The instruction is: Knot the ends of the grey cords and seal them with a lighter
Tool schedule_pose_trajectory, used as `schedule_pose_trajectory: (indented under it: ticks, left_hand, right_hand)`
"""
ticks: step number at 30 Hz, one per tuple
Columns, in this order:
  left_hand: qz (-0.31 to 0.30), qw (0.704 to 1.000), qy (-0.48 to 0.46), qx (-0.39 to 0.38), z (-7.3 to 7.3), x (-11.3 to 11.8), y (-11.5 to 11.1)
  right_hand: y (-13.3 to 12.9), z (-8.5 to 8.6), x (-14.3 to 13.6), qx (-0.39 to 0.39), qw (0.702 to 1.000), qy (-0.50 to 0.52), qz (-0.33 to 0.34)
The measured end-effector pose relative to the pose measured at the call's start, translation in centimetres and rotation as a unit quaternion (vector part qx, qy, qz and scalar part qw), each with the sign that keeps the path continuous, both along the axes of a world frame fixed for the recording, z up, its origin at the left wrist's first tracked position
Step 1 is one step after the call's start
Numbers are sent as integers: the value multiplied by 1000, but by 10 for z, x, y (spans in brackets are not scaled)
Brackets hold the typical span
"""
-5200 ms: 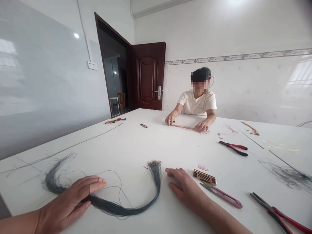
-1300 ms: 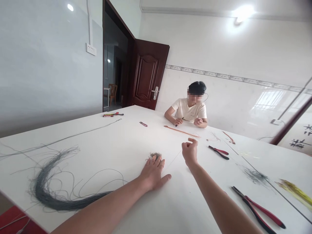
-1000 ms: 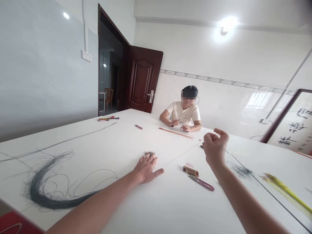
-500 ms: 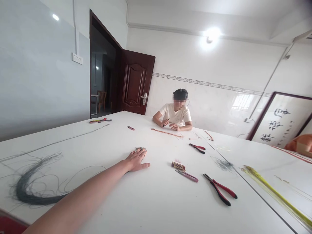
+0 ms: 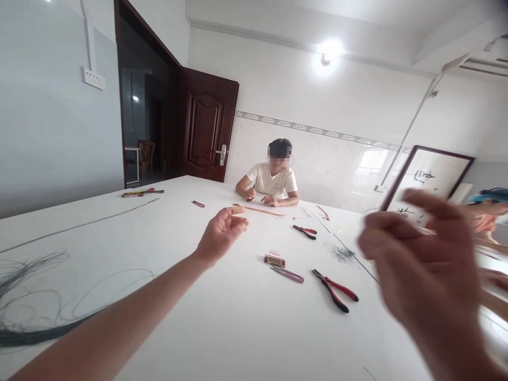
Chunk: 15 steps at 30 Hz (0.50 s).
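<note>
Dark grey strands (image 5: 39,334), red-black pliers (image 5: 326,282), white table (image 5: 238,328)

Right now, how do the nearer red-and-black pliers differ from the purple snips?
Size: the pliers look larger than the snips.
Colour: the pliers have one red and one black handle; the snips' handle is pinkish purple.
Place: the snips lie right by the patterned box, the pliers farther to its right.
Shared: both lie unheld on the white table.

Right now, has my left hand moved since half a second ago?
Yes: judged against the nearer pliers, the left hand has moved up in the picture and no longer lies flat.
</note>
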<state>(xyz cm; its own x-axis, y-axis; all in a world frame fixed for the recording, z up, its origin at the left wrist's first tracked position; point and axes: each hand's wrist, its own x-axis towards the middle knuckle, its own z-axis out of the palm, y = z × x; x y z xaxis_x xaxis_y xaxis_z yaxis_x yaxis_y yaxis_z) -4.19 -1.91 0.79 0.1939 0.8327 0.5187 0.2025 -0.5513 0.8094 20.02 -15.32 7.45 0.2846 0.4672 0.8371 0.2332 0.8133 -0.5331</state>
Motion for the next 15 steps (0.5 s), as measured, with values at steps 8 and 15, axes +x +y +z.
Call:
schedule_pose_trajectory:
  ticks: [8, 15]
  left_hand:
    - [-231, 929, -260, -127, 47, 49, -87]
    - [-230, 913, -322, -104, 45, 56, -70]
  right_hand:
    - [36, -19, -74, -50, 976, 38, 210]
    - [55, -21, -71, -73, 965, 95, 231]
